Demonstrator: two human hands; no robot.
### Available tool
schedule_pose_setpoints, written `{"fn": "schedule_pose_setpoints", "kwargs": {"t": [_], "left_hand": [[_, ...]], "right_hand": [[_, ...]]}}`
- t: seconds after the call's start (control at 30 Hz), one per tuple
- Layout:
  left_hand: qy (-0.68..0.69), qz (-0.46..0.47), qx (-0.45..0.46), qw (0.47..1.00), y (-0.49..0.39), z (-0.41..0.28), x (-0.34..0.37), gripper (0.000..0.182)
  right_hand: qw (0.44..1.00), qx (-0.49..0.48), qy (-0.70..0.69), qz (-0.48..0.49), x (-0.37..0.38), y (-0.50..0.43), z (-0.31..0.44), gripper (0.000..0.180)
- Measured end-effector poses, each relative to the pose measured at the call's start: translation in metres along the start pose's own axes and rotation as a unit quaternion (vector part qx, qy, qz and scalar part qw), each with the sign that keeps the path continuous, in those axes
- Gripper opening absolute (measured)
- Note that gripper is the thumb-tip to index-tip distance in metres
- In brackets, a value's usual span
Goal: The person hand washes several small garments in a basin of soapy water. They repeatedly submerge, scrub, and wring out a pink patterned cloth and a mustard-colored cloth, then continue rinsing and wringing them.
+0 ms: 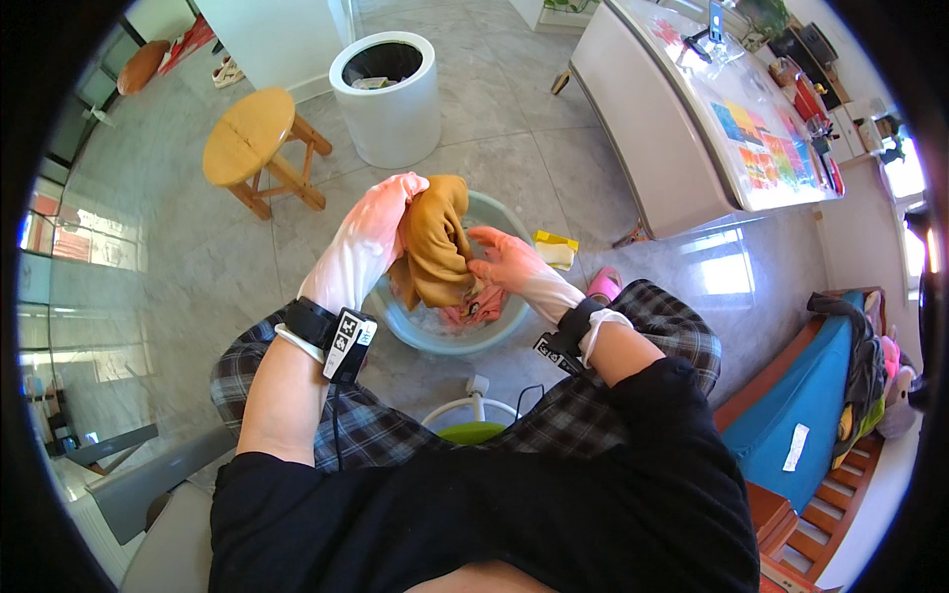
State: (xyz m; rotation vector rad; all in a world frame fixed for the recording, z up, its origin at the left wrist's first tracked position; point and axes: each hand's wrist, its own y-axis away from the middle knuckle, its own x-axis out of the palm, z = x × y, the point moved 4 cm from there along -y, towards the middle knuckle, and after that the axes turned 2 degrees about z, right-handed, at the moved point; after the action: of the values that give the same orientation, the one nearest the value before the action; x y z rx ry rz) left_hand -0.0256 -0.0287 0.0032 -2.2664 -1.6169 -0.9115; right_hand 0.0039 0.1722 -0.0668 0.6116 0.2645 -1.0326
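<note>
My left hand [385, 207], in a pink-and-white glove, grips a wet-looking mustard-yellow garment [437, 241] and holds it up over a light blue plastic basin [406, 337]. My right hand [508, 259], gloved the same way, is at the garment's right side with its fingers apart. Its fingertips are close to the cloth; whether they touch it is hard to tell. Below, a pink garment [478, 307] lies in the basin's sudsy water. Part of the basin is hidden behind the yellow cloth and my left forearm.
Right of the basin, a yellow-and-white package [556, 250] lies on the tiled floor, near a pink slipper [606, 283]. A white bin [389, 118] and a wooden stool [252, 141] stand beyond. A white table [652, 118] is at upper right. Device straps circle both wrists.
</note>
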Motion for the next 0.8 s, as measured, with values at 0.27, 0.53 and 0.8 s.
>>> {"fn": "schedule_pose_setpoints", "kwargs": {"t": [0.27,0.53,0.8], "left_hand": [[-0.606,0.051,0.340,0.717,0.015,-0.007,-0.002,0.038],[-0.036,-0.047,-0.012,0.998,-0.009,0.002,0.005,0.016],[-0.158,-0.032,-0.022,0.987,0.004,0.012,-0.010,0.022]], "right_hand": [[0.997,-0.039,0.052,0.030,0.015,-0.013,-0.005,0.057],[0.998,-0.018,-0.062,-0.006,-0.021,-0.002,0.017,0.026],[0.984,-0.099,-0.110,-0.102,-0.083,0.015,0.081,0.019]]}}
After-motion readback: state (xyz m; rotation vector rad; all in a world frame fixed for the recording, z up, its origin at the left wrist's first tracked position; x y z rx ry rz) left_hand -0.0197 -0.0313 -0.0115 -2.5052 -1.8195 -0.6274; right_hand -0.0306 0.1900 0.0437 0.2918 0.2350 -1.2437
